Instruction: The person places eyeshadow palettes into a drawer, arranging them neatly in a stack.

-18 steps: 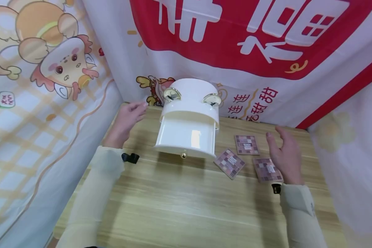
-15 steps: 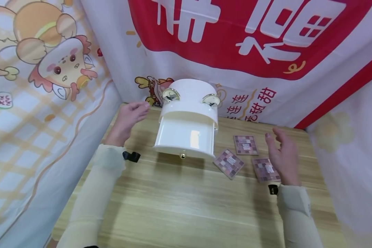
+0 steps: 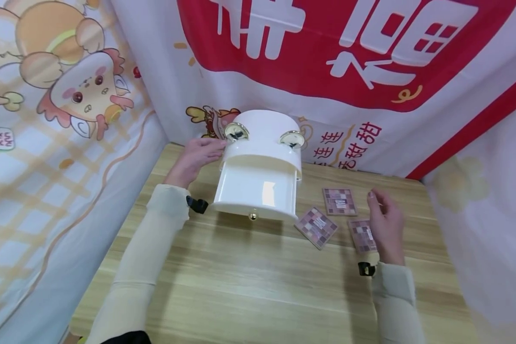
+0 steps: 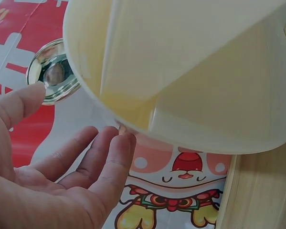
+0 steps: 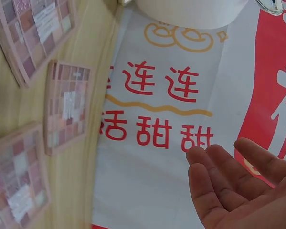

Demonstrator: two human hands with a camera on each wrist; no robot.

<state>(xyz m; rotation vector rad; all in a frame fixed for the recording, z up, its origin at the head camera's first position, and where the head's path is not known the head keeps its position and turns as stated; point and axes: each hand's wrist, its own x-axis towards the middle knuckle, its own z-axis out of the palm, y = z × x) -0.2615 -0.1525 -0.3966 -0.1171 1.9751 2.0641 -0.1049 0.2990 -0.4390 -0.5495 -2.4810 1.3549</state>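
A white rounded storage box (image 3: 264,125) stands against the back cloth, its drawer (image 3: 241,184) pulled out and a gold knob (image 3: 252,216) on the drawer front. Two gold-rimmed round ornaments sit on its upper part. My left hand (image 3: 198,156) is at the box's left side, fingers loosely bent, fingertips right at the wall (image 4: 219,109) in the left wrist view. Three checkered makeup palettes lie to the right: one at the back (image 3: 339,201), one angled near the drawer (image 3: 316,227), one (image 3: 362,235) partly hidden by my right hand (image 3: 387,227). That hand holds nothing, fingers relaxed.
The wooden table (image 3: 241,286) runs back to a white and red printed cloth (image 3: 348,91). A cartoon-patterned cloth (image 3: 124,200) borders the left side, and pale cloth (image 3: 481,239) the right. Small black cameras (image 3: 196,204) are on both wrists.
My left hand has moved right, up to the side of the box. My right hand has shifted slightly left and nearer to me. The box and palettes stay put.
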